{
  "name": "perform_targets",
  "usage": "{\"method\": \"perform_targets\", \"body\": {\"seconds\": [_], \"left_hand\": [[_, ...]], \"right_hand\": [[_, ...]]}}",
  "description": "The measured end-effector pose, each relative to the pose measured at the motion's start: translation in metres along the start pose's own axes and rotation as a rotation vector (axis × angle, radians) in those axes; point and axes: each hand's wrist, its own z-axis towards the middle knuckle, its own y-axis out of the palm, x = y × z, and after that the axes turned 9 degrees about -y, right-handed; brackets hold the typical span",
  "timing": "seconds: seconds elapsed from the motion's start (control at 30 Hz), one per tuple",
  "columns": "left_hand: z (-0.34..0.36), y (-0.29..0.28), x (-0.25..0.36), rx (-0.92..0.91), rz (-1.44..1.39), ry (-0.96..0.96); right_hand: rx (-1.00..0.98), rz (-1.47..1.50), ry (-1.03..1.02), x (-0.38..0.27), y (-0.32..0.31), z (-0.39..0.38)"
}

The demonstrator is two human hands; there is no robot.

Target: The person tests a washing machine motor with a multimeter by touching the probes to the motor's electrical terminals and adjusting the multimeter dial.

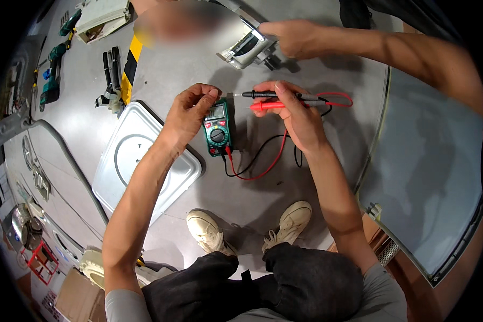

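Observation:
My right hand (298,115) holds two multimeter probes side by side. The black probe (260,94) lies above the red probe (267,106), and both tips point left. My left hand (190,110) is closed in a pinch just left of those tips; whatever is between its thumb and fingers is too small to make out. Beneath and beside that hand, a green digital multimeter (217,134) lies on the floor with its dial up, its screen partly beside my fingers. Red and black test leads (260,173) run from its lower end and loop to the right toward the probes.
Left of the multimeter lies a white metal panel (112,161). At top right another person's hand (300,38) touches a grey metal part (247,51). A large grey panel (418,161) stands at right. Pliers-like tools (111,80) and a power drill (52,80) lie upper left.

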Motion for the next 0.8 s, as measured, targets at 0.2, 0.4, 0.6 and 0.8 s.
{"method": "perform_targets", "body": {"seconds": [0.2,0.4,0.6,0.8], "left_hand": [[-0.001,0.004,0.004,0.089,0.04,0.089],[0.014,-0.005,0.031,0.351,0.597,0.52],[0.043,-0.005,0.087,0.431,1.344,1.132],[0.072,-0.008,0.116,0.169,1.531,1.103]], "right_hand": [[0.1,-0.025,-0.083,0.008,-0.003,0.01],[0.244,0.034,-0.143,0.009,-0.004,0.016],[0.239,0.087,-0.135,0.01,-0.015,0.012],[0.256,0.129,-0.125,0.009,-0.024,0.004]]}}
